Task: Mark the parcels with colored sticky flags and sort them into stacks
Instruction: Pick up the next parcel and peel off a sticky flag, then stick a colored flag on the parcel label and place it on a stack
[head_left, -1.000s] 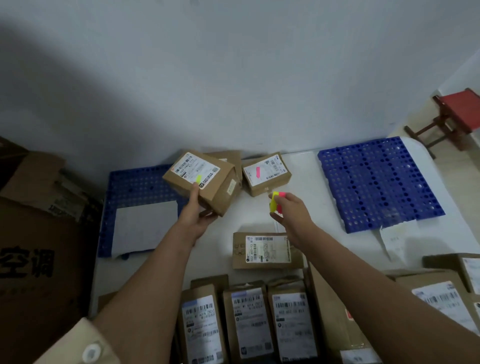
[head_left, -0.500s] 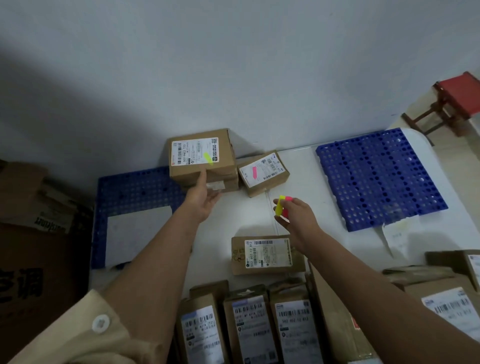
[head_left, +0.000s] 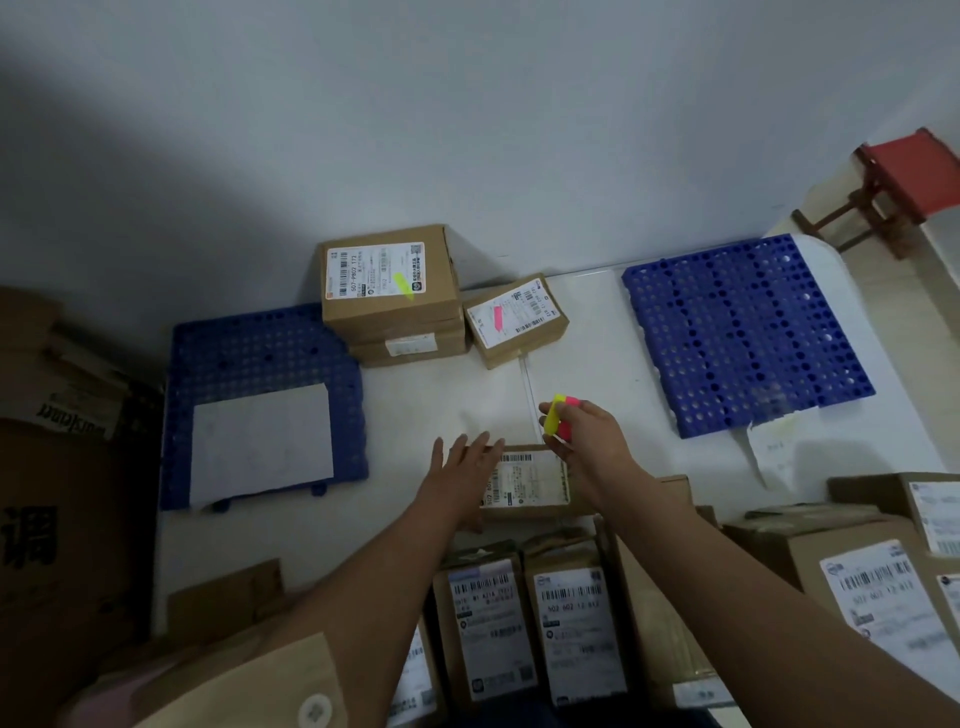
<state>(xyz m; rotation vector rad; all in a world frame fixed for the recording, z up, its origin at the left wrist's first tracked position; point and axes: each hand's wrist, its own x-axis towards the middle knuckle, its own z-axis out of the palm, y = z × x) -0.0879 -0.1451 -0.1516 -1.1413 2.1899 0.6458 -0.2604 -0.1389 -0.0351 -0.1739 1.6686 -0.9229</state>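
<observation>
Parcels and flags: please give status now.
Left hand open above unflagged parcel. Right hand pinches sticky flags. Yellow-flagged parcel stacked; pink-flagged parcel beside it. Nothing in the way.

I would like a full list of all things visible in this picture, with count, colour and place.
flagged stack: two brown parcels, yellow flag on top, far centre
pink-flagged parcel: one, brown, right of stack
unflagged parcel: one, brown, under the hands
grids: two, blue, left and right
paper sheet: one, white, on left grid
upright parcels: several, brown, near edge
stool: one, red, far right
left hand: open, over the unflagged parcel
right hand: pinches yellow and pink flags
</observation>
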